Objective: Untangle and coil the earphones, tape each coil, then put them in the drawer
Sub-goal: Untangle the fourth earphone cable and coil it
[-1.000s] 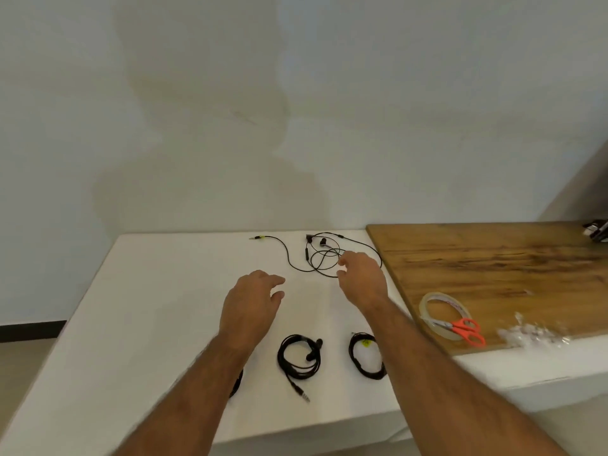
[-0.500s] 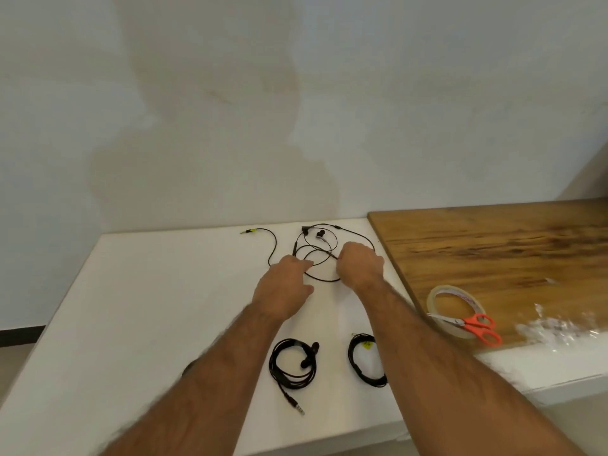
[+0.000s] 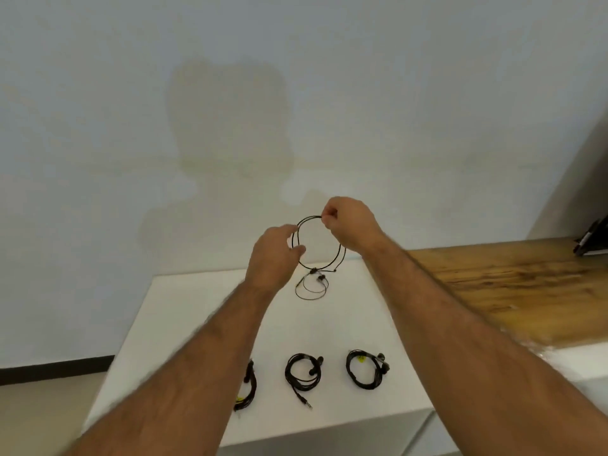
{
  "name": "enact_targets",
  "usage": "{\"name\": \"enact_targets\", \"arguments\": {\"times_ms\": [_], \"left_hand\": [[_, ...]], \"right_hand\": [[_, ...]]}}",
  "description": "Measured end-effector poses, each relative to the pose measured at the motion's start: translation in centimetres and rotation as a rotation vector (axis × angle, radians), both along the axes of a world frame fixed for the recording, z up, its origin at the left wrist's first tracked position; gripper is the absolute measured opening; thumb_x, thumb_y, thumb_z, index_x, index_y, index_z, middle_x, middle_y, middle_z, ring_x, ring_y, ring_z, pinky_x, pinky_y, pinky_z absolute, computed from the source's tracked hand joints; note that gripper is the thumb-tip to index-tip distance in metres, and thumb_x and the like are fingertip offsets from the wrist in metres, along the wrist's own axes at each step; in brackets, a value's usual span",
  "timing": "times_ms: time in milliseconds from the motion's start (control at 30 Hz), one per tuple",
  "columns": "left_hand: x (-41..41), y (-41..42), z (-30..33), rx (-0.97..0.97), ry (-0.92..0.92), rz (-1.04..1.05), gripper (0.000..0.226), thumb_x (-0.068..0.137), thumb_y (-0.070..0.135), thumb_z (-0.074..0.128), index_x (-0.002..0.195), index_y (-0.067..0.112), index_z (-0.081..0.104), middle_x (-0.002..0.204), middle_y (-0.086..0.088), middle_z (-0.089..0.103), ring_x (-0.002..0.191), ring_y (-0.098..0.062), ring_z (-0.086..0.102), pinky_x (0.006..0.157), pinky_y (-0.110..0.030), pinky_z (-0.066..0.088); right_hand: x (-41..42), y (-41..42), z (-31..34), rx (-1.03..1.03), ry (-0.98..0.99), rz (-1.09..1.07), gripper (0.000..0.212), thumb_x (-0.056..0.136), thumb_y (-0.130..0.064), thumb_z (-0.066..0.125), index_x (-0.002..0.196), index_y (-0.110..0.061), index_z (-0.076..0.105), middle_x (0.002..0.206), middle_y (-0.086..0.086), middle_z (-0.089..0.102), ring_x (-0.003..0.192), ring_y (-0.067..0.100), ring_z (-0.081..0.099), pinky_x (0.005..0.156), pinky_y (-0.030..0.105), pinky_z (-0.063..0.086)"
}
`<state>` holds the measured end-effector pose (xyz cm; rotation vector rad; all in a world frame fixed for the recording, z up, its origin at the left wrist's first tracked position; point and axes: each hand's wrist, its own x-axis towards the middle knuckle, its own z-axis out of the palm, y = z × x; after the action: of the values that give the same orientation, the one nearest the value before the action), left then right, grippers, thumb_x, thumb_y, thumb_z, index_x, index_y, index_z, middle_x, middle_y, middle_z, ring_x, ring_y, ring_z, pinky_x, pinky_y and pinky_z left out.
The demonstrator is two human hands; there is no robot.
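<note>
While our two hands are raised above the white table [image 3: 184,311], the three coiled sets lie in a row near its front edge: the left coil [image 3: 247,391] is partly hidden behind our left forearm, the middle coil [image 3: 303,373] has its plug pointing toward the front edge, and the right coil [image 3: 366,368] lies just beside it, apart. Higher up, our left hand [image 3: 274,255] has thumb and fingers curled around the left side of the loose black earphones [image 3: 316,255], which hang in the air as a wide loop with smaller loops and the earbuds dangling down to the tabletop. Our right hand [image 3: 350,223] pinches the top of that loop between curled fingers. Further right, a wooden board [image 3: 513,281] lies on the table.
</note>
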<state>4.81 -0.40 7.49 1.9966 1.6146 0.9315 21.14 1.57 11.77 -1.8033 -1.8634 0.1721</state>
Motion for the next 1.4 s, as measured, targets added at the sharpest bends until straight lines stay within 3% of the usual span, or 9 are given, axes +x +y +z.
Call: {"name": "enact_targets", "arguments": {"times_ms": [233, 433, 633, 767, 967, 1100, 1300, 1400], "left_hand": [[-0.9, -5.3, 13.2, 0.161, -0.261, 0.013, 0.053, 0.088, 0.029, 0.066, 0.137, 0.022, 0.048, 0.123, 0.001, 0.061, 0.094, -0.024, 0.068, 0.087, -0.042, 0.055], [-1.2, -11.7, 24.8, 0.348, -0.455, -0.056, 0.029, 0.09, 0.021, 0.063, 0.118, 0.016, 0.062, 0.09, 0.002, 0.067, 0.075, -0.021, 0.071, 0.073, -0.041, 0.06], [-1.8, -20.3, 34.0, 0.542, -0.5, -0.163, 0.013, 0.091, 0.02, 0.062, 0.101, 0.014, 0.068, 0.083, -0.003, 0.07, 0.073, -0.013, 0.069, 0.062, -0.025, 0.058], [-2.5, -24.1, 35.8, 0.525, -0.441, -0.201, 0.01, 0.092, 0.017, 0.061, 0.089, 0.01, 0.068, 0.075, -0.004, 0.068, 0.063, -0.011, 0.065, 0.057, -0.023, 0.056], [-3.6, -28.3, 34.8, 0.445, -0.302, -0.169, 0.015, 0.088, 0.02, 0.068, 0.084, 0.006, 0.071, 0.072, -0.01, 0.069, 0.056, -0.012, 0.062, 0.057, -0.026, 0.056], [-4.1, -30.5, 34.0, 0.411, -0.133, -0.17, 0.015, 0.087, 0.023, 0.069, 0.08, 0.011, 0.073, 0.074, -0.007, 0.072, 0.057, -0.014, 0.064, 0.063, -0.033, 0.06], [-4.4, -33.8, 36.5, 0.43, 0.057, -0.164, 0.018, 0.091, 0.024, 0.065, 0.094, 0.009, 0.073, 0.079, -0.004, 0.072, 0.06, -0.011, 0.064, 0.055, -0.022, 0.055], [-4.6, -35.1, 38.1, 0.487, 0.04, -0.125, 0.019, 0.091, 0.025, 0.064, 0.09, 0.008, 0.073, 0.074, -0.003, 0.071, 0.056, -0.01, 0.063, 0.05, -0.017, 0.053]], "right_hand": [[-1.6, -7.5, 14.8, 0.28, 0.125, 0.143, 0.01, 0.091, -0.012, 0.056, 0.087, -0.018, 0.063, 0.076, -0.009, 0.059, 0.069, 0.01, 0.055, 0.066, 0.026, 0.045], [-2.3, -15.6, 26.8, 0.52, 0.146, 0.236, 0.011, 0.088, -0.01, 0.059, 0.081, -0.019, 0.063, 0.068, -0.014, 0.057, 0.063, 0.0, 0.051, 0.06, 0.017, 0.038], [-2.4, -24.4, 35.7, 0.683, 0.195, 0.288, 0.013, 0.086, -0.01, 0.058, 0.08, -0.02, 0.06, 0.069, -0.007, 0.064, 0.06, 0.008, 0.063, 0.062, 0.022, 0.051], [-2.2, -28.4, 36.6, 0.551, 0.221, 0.307, 0.006, 0.09, -0.008, 0.061, 0.091, -0.014, 0.063, 0.072, 0.0, 0.066, 0.055, 0.011, 0.068, 0.054, 0.025, 0.049], [-1.4, -32.9, 32.0, 0.174, 0.343, 0.391, 0.02, 0.085, -0.006, 0.071, 0.104, -0.009, 0.064, 0.073, 0.005, 0.065, 0.061, 0.02, 0.069, 0.065, 0.036, 0.058], [-1.8, -34.7, 28.6, 0.04, 0.345, 0.412, 0.018, 0.089, -0.007, 0.064, 0.107, -0.005, 0.065, 0.077, 0.006, 0.067, 0.058, 0.02, 0.066, 0.071, 0.042, 0.059], [-1.7, -37.3, 28.5, -0.152, 0.371, 0.508, 0.046, 0.081, -0.018, 0.079, 0.122, -0.015, 0.057, 0.093, 0.011, 0.068, 0.06, 0.019, 0.063, 0.065, 0.033, 0.056], [-1.3, -38.2, 28.8, -0.223, 0.361, 0.522, 0.037, 0.083, -0.007, 0.075, 0.116, -0.012, 0.06, 0.089, 0.011, 0.066, 0.06, 0.019, 0.062, 0.065, 0.035, 0.058]]}}
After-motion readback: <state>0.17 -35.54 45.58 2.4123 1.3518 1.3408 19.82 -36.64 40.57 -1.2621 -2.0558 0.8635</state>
